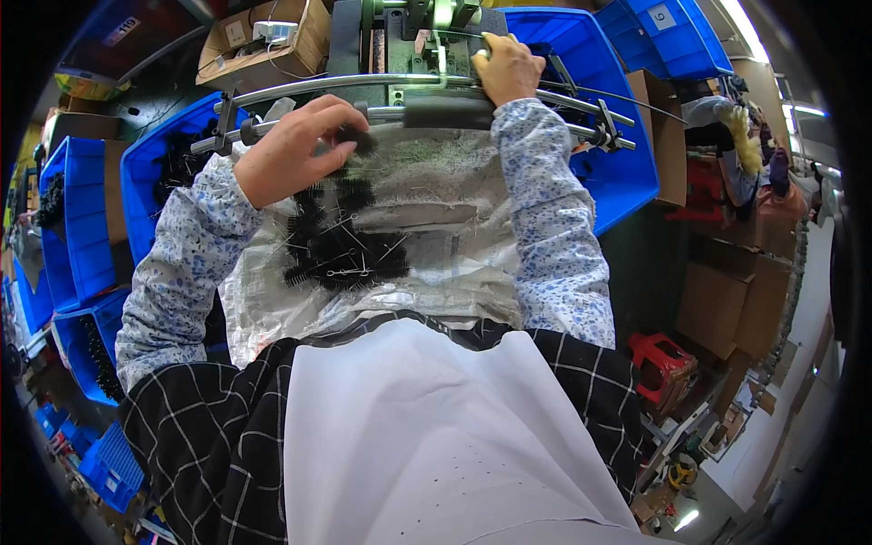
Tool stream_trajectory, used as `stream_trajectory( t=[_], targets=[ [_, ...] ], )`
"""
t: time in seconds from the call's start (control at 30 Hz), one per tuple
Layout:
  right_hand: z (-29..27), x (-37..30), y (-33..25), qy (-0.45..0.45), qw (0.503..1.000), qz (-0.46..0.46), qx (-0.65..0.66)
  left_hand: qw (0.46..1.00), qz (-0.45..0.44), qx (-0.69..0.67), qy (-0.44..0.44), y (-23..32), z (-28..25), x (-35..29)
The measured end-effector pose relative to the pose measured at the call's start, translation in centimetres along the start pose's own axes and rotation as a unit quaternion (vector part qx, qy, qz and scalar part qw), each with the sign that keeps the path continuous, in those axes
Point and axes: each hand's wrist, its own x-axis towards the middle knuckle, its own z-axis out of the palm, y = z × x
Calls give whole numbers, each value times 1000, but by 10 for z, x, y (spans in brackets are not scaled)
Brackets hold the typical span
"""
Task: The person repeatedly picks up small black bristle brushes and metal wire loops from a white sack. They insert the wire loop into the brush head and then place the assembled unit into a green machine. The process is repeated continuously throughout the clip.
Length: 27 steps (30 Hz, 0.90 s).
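Note:
My left hand [295,154] is curled, thumb and fingers closing around a small black bristle brush [358,139] just below the machine's horizontal metal bar. Up at the machine [354,45], my right hand [510,69] is closed beside the lit working part; what its fingertips grip is hidden. A pile of black twisted-wire brushes [341,241] with bright wire loops lies below my left hand. It rests on a white woven sack [454,263] spread over my lap.
A blue bin [145,182] with dark brushes stands left of the machine, another blue bin [627,173] to its right. Metal rails [318,86] cross in front of me. A wooden box [263,54] sits at the far left; a red stool [661,368] stands at right.

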Motion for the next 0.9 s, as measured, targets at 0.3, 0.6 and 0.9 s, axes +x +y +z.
stream_trajectory(
  t=[0.3,0.6,0.9],
  targets=[
    [-2,26,58,-44,999,2,-32,999,-15,-34,-12,-2,-4,13],
    [-73,10,75,159,981,-21,-114,998,28,-45,28,2,11,22],
    [-62,-72,-58,-248,860,-57,443,985,10,-98,142,6,30,22]
  ],
)
